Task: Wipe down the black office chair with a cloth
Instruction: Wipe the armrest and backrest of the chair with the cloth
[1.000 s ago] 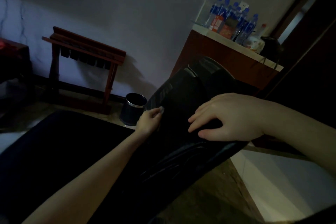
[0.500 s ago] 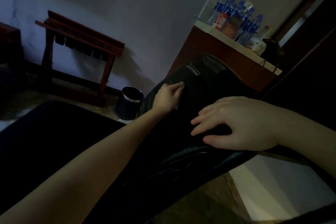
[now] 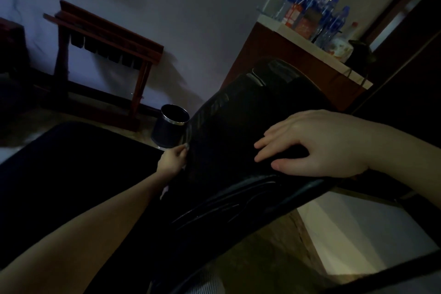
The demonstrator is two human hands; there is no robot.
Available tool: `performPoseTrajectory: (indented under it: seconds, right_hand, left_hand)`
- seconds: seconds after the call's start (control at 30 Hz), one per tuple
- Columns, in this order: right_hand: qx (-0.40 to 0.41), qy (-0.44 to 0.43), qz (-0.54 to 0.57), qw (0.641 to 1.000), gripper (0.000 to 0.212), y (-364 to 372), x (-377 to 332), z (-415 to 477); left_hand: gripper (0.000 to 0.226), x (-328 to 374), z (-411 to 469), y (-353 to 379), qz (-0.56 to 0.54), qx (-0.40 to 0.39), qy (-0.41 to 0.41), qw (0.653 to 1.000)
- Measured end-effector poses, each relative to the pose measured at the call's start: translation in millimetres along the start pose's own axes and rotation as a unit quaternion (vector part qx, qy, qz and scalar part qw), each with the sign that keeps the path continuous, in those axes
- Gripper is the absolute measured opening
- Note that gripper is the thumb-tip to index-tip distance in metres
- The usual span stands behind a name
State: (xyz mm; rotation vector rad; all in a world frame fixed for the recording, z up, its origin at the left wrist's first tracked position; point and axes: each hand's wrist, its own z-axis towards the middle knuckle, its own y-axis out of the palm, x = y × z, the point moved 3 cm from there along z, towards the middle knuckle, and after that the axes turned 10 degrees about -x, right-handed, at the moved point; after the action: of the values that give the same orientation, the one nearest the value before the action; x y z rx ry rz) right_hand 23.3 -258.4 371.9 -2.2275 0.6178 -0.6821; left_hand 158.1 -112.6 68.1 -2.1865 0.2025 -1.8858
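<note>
The black office chair [image 3: 238,126] fills the middle of the head view, its glossy back tilted toward me. My left hand [image 3: 173,160] is at the chair's left edge with its fingers curled round a small pale cloth [image 3: 186,147]; only bits of the cloth show in the dim light, one at the fingertips. My right hand [image 3: 319,145] rests on the near right part of the chair back, fingers spread and fairly straight on the surface, thumb alongside.
A dark round waste bin [image 3: 170,126] stands on the floor just left of the chair. Behind it is a wooden rack [image 3: 107,38] against the wall. A wooden cabinet [image 3: 286,55] with several water bottles [image 3: 317,7] stands at the back right. A dark mat [image 3: 71,174] lies left.
My left hand slid up the chair's left side half a second ago and has come back down toward me along the edge. My right hand has stayed in place on the chair.
</note>
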Motion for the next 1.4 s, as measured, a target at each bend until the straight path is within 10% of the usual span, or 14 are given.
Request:
performPoseTrajectory:
  seconds: [0.33,0.7,1.4]
  right_hand:
    - [0.008,0.002,0.001,1.0,0.035,-1.2,-1.6,-0.2]
    - [0.164,-0.013,0.106,0.981,0.031,-0.6,-4.2,-12.5]
    - [0.521,0.008,0.264,0.812,0.026,23.4,8.6,-25.7]
  left_hand:
    - [0.033,68.9,-55.7,-8.8,0.01,0.023,0.144,0.989]
    - [0.031,172.1,-138.2,-2.0,0.043,0.008,0.463,0.886]
    - [0.035,170.8,-214.7,14.5,0.091,0.126,0.535,0.83]
